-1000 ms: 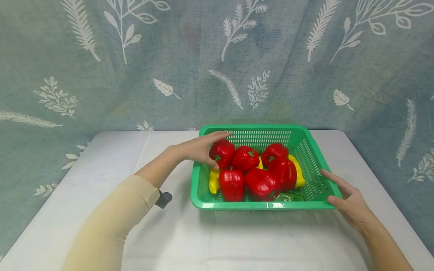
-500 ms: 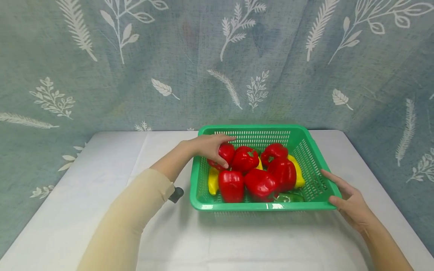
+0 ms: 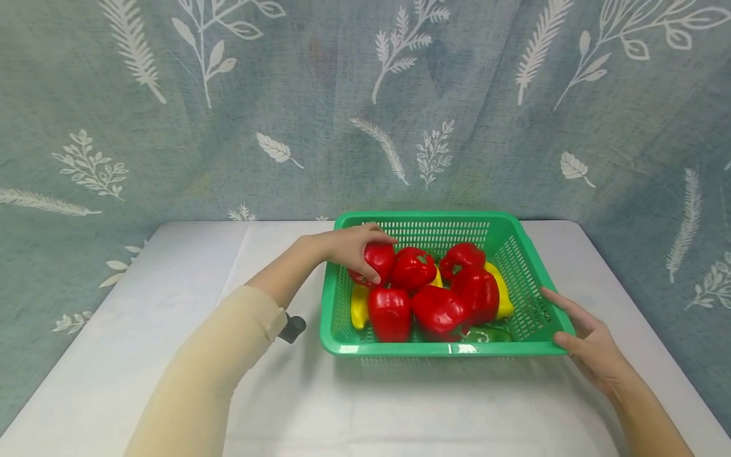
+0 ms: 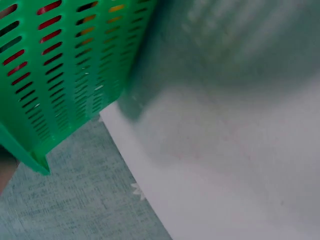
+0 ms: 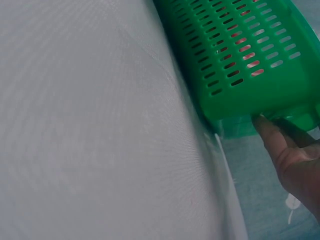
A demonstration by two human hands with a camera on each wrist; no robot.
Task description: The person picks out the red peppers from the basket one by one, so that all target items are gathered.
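Note:
A green plastic basket (image 3: 411,348) with slotted walls stands on the white-covered table in the head view, holding several red bell peppers. My left hand (image 3: 353,246) reaches over its left rim and grips the leftmost red bell pepper (image 3: 381,257), thumb in front and fingers over the top and back. At the front right corner, my right hand (image 3: 596,352) holds the basket's rim between thumb and fingers. The right wrist view shows that hand (image 5: 300,162) against the basket's outer wall (image 5: 250,102). Only the basket's side (image 4: 65,75) and a sliver of hand appear in the left wrist view.
Among the red peppers lie a yellow one (image 3: 360,308) at left, another yellow one (image 3: 504,292) at right and a green one (image 3: 488,333) at the front. A patterned grey-green curtain (image 3: 320,114) hangs behind the white tablecloth (image 3: 365,412).
My left hand has moved right and farther into the basket, and its fingers have closed round the leftmost red bell pepper, which has tipped slightly. My right hand stays at the basket's corner.

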